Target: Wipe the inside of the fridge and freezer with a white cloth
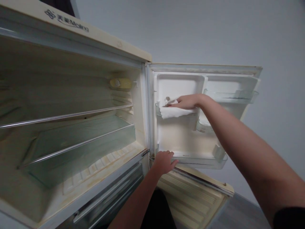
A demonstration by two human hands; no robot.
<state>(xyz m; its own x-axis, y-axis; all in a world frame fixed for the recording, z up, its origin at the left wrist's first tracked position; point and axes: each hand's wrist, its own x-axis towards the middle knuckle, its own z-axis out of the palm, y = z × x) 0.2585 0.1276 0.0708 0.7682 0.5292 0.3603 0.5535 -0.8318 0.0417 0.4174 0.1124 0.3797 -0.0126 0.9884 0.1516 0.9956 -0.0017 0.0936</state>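
Note:
My right hand [187,102] is closed on a white cloth [175,112], which drapes over the upper left shelf of the open refrigerator door [178,135]. Some of its fingers are hidden in the folds. Lower down, my left hand [165,161] rests at the left end of the clear bottom door shelf [200,161], its fingers apart and no object seen in it.
The open fridge compartment [71,73] on the left holds a glass shelf [69,118] and a clear drawer [83,152]. Below, a second door [190,197] stands open with ribbed lining. A pale wall [214,31] is behind.

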